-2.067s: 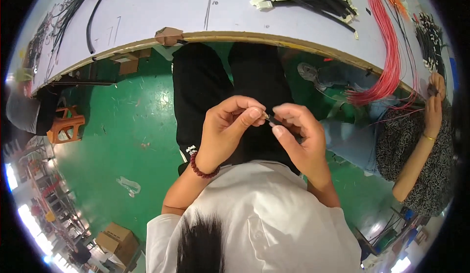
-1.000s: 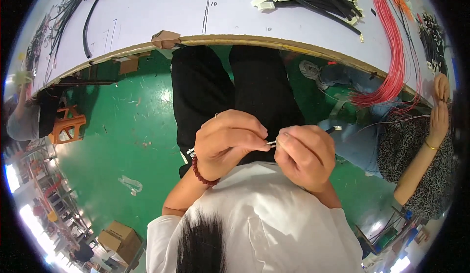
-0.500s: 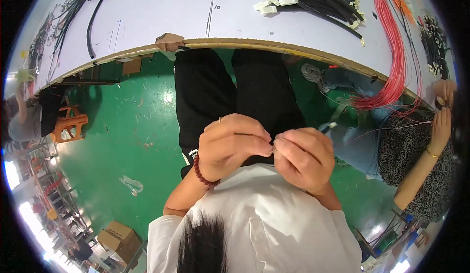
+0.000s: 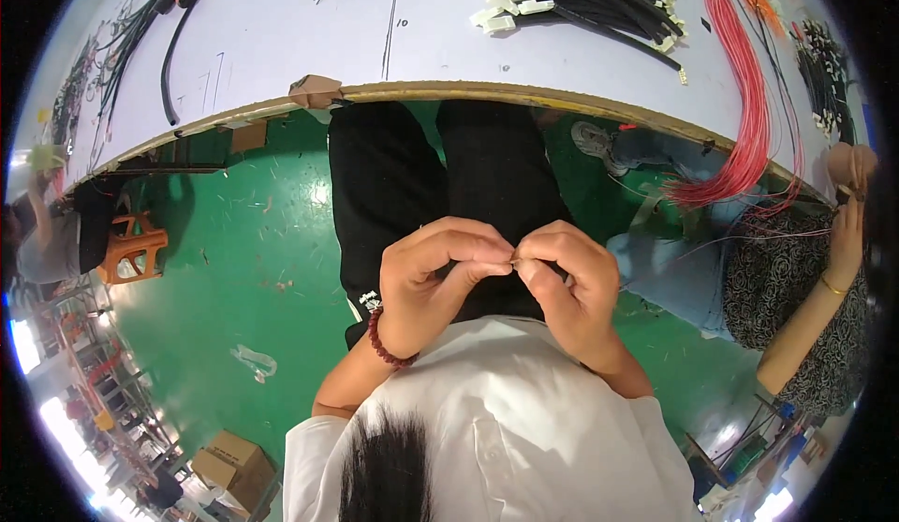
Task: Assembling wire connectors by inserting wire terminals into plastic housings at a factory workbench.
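Above my lap, my left hand [image 4: 438, 274] and my right hand [image 4: 569, 274] meet fingertip to fingertip. Both are closed in a pinch, thumb against forefinger. Something tiny sits where the fingertips touch; it is too small to name. A dark red bead bracelet circles my left wrist. On the table [image 4: 281, 44] beyond my knees lies a bundle of black cables with white connectors [image 4: 599, 7], apart from my hands.
Red wires [image 4: 749, 119] hang over the table's right edge. More black cables [image 4: 169, 63] lie at the left. A co-worker's arm [image 4: 815, 307] is close on my right. An orange stool [image 4: 136, 249] and a cardboard box [image 4: 232, 466] stand on the green floor.
My right hand has turned and shifted slightly left, so its thumb now shows. The left hand's thumb and forefinger have spread into a rounder pinch. The view has shifted slightly.
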### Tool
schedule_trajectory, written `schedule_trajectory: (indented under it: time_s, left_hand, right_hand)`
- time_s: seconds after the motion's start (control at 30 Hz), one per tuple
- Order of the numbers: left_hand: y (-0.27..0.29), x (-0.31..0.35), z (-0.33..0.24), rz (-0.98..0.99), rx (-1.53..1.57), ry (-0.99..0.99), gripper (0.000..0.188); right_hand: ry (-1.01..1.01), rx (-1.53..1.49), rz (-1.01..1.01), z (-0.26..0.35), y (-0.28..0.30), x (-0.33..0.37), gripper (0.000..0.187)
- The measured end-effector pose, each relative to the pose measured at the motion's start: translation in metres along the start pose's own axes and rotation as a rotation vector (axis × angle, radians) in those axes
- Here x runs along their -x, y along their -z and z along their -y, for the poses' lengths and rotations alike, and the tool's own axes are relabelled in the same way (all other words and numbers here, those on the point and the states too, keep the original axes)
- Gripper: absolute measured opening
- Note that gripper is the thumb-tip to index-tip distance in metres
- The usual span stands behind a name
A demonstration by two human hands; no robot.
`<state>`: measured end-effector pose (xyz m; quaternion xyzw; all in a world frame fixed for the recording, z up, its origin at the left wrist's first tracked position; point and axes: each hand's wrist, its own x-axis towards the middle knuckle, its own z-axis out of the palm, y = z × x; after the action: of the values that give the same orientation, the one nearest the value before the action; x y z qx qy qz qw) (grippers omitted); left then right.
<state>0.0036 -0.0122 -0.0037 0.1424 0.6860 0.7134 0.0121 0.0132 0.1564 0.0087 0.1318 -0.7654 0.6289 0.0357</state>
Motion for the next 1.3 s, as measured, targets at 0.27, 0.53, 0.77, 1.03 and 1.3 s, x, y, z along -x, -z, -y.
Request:
schedule_trajectory:
  time_s: [0.27,0.53,0.77,1.03,1.3]
  left_hand:
    - [0.004,-0.007,-0.004,0.066,-0.042,0.126,0.008]
    - [-0.009,-0.011,-0.001,-0.122,0.057,0.207,0.003]
    - [-0.015,-0.027,-0.008,0.000,-0.011,0.012,0.003]
    - [0.005,-0.124,-0.053,0.625,-0.181,-0.128,0.021]
    - [-0.023,-0.321,-0.011,0.423,-0.904,-0.513,0.024]
  right_hand:
    - [-0.044,0.060,-0.021,0.000,-0.001,0.002,0.004]
    - [0.034,0.162,-0.083,0.006,0.000,-0.004,0.008]
    - [-0.067,-0.100,-0.115,0.004,0.015,-0.007,0.004]
    - [0.121,-0.018,-0.244,0.014,0.046,-0.032,0.004]
    - [0.011,-0.095,-0.354,-0.001,0.066,-0.034,0.005]
